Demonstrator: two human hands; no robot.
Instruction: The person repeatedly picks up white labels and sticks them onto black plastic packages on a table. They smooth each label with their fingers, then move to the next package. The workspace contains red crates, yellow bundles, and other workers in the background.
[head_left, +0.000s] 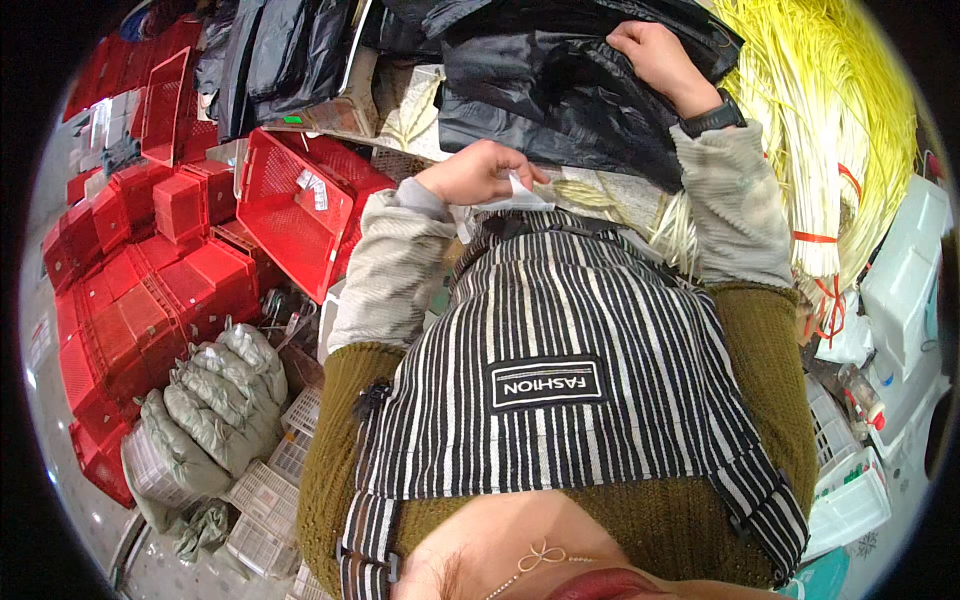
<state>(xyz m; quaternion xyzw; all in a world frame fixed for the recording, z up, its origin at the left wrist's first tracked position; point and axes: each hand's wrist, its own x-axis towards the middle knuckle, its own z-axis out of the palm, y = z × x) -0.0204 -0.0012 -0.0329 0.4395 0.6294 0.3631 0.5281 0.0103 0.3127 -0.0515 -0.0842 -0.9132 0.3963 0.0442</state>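
Observation:
A black plastic bag (525, 97) lies spread over the front of the work surface (637, 193). My right hand (660, 64), with a dark band at the wrist, pinches its upper right part. Closer to my body, my left hand (480, 172) has its fingers curled around a small white piece of paper or film (526, 196). That piece hangs just above the top of my striped apron (547, 300). Some pale yellow stems (581, 193) lie on the surface below the black bag. The fingertips of my left hand are partly hidden.
Bundles of yellow chives (817, 150), tied with red bands, fill the right side. More black bags (300, 52) hang at upper left. Red plastic crates (157, 300) are stacked at left, near wrapped bundles (217, 397) and white plastic baskets (262, 502). White foam boxes (907, 277) stand at right.

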